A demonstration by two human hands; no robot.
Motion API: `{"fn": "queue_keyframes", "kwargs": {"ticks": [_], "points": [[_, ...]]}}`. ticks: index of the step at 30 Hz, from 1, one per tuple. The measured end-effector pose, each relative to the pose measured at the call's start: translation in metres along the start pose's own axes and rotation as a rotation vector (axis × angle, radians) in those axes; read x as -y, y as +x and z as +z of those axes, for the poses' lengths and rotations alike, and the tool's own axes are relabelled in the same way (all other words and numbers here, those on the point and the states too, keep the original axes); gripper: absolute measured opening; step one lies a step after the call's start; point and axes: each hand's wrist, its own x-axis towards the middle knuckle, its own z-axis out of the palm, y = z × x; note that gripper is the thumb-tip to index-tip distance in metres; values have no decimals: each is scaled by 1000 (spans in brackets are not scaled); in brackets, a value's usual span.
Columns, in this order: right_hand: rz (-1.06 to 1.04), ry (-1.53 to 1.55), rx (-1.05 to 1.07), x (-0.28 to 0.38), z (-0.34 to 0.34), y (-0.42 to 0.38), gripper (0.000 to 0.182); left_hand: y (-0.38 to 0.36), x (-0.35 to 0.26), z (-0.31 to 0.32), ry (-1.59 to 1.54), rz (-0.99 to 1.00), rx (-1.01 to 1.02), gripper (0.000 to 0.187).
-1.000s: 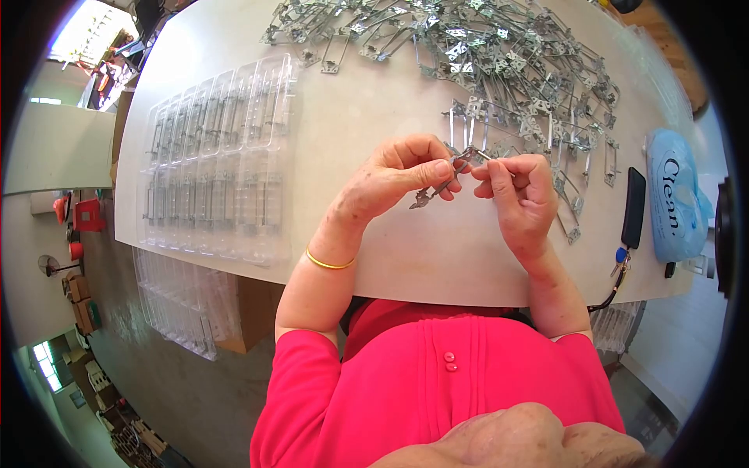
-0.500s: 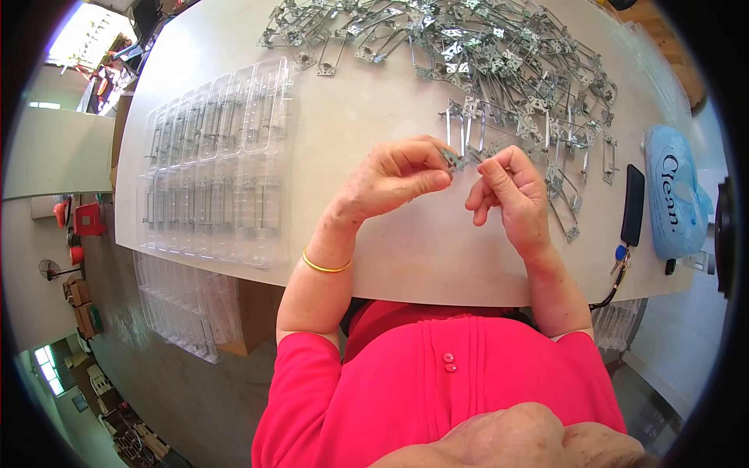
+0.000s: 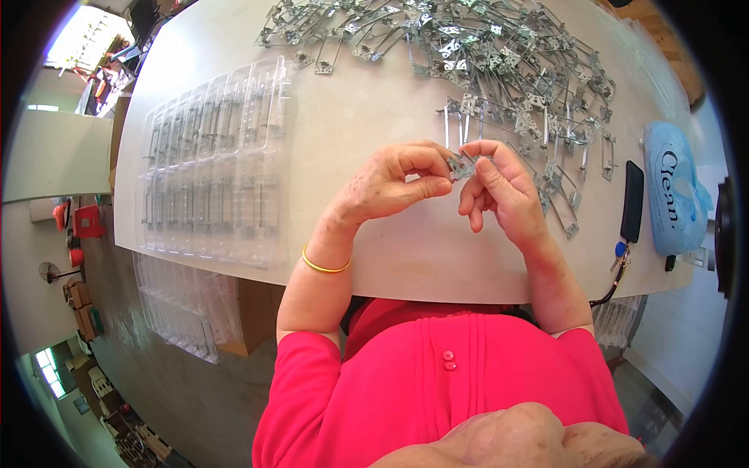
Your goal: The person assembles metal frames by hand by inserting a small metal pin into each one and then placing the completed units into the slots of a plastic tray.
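Above the table's near half, my left hand (image 3: 399, 178) pinches a small silvery metal bracket (image 3: 459, 165) between thumb and fingers. My right hand (image 3: 503, 187) meets it from the other side, its thumb and index finger closed at the bracket's right end and its other fingers curled. The fingertips cover part of the piece, so its full shape is hidden. Just beyond my hands lies a big tangled pile of similar metal brackets (image 3: 499, 62) with long thin rods.
To the left, a clear plastic tray (image 3: 214, 160) holds rows of metal pieces on the white table (image 3: 351, 101). At the right lie a black phone (image 3: 633, 203), keys (image 3: 622, 253) and a blue "Clean" pack (image 3: 672, 187). More clear trays (image 3: 183, 304) sit below the table's left edge.
My right hand has shifted slightly left, its fingertips closing in on the bracket at my left fingertips. My left hand has hardly moved.
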Motion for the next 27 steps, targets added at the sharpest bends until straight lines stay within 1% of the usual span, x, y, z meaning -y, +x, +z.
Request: {"fn": "queue_keyframes", "kwargs": {"ticks": [1,3,7,9,10,12,16,18,19,21,22,24,25,27], "points": [[1,0,0,0,-2,0,32,0,1,0,-1,0,0,12],[44,-20,81,0,-8,2,31,-1,1,0,-32,-1,23,11],[88,-27,40,3,-9,1,26,-2,-5,1,16,-28,42,10],[-34,-190,-65,-3,-9,4,17,-1,-4,1,35,-16,80,10],[-32,-190,-64,-6,-10,5,17,-1,-2,1,34,-17,79,10],[-223,-335,-91,-10,-14,7,11,-1,0,1,40,-9,131,11],[-260,-410,-151,-8,-15,3,13,-2,3,4,98,0,189,12],[-209,-149,-280,-1,-11,-1,14,-2,7,4,-18,-41,230,17],[-210,-149,-279,0,-10,-2,14,-2,6,4,-17,-41,230,17],[-328,-40,-331,2,-9,-2,15,-3,3,3,-369,-180,153,17],[-331,-40,-332,2,-7,-3,15,-3,1,3,-367,-179,154,17],[-376,-77,-277,3,-3,-5,12,-2,-3,1,-476,-289,-10,22],[-377,-77,-276,1,0,-5,12,-3,1,1,-506,-254,-24,25],[-453,-132,-225,-5,5,-5,10,-2,-1,0,-530,-243,-25,25]]}}
